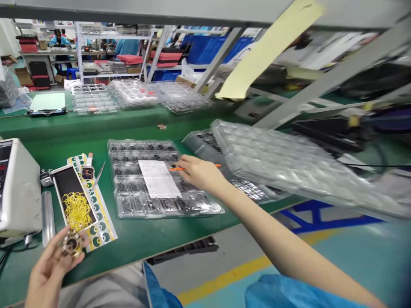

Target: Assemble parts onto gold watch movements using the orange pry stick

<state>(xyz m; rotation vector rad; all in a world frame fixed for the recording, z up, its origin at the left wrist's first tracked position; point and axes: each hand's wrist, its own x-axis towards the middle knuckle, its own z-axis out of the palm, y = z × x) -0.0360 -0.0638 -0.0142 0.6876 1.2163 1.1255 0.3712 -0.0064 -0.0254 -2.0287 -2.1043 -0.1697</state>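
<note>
My left hand (pixel 53 263) is closed round a gold-coloured, round metal part with an open centre that looks like a watch case (pixel 72 245), at the front left above the bench. Stretched forward, my right hand (pixel 201 172) grips a thin orange stick (pixel 177 169); its exact kind cannot be made out. The stick's tip is over the clear plastic tray (pixel 123 209), whose pockets hold small dark parts. On that tray lies a white paper sheet (pixel 159 179), just left of my right fingers. Yellow rings (pixel 77 209) fill part of a shallow white-rimmed box (pixel 93 212) beyond my left hand.
Left stands a white machine (pixel 22 188). A sticker sheet (pixel 107 233), a wristwatch (pixel 87 172) and tweezers (pixel 99 174) lie beside the box. Stacked clear trays (pixel 289 162) overhang the bench at right. A grey shelf frame (pixel 192 13) crosses above; people sit in the background.
</note>
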